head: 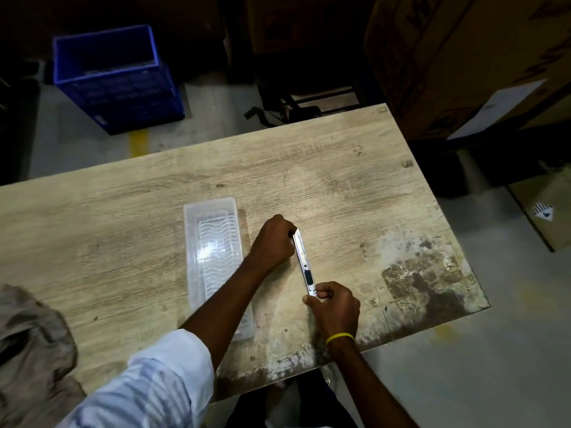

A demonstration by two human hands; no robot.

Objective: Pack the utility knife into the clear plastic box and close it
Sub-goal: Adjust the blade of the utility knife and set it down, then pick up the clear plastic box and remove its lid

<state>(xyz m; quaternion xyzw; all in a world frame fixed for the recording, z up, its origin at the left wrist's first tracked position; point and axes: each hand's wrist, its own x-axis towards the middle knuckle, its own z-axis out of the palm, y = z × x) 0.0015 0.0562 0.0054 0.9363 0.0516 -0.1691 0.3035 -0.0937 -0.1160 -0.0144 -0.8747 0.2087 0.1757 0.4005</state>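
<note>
- The slim silver metal utility knife with a black slider (304,264) lies lengthwise toward the right half of the pale wood-grain worktop (123,242), held at both ends
- The left hand (273,240) is curled closed around the knife's far end; its fingertips are hidden under the hand, so the exact grip is hard to make out
- The right hand (336,307), with a thin yellow band at the wrist (340,336), pinches the knife's near end between thumb and fingers; that end is covered by the fingers
- The long clear plastic box with a wavy ribbed pattern (213,251) lies just left of the knife, apart from it, near the middle of the worktop; the left forearm crosses over its near part and hides it
- Whether the box is open or lidded cannot be told through the transparent plastic
- A crumpled grey-brown cloth (31,344) sits at the worktop's near left corner, cut off by the picture edge
- A blue plastic crate (114,78) stands on the floor beyond the far edge, its contents lost in shadow
- Brown cardboard cartons (463,57) stand past the far right corner, dim and partly cropped
</note>
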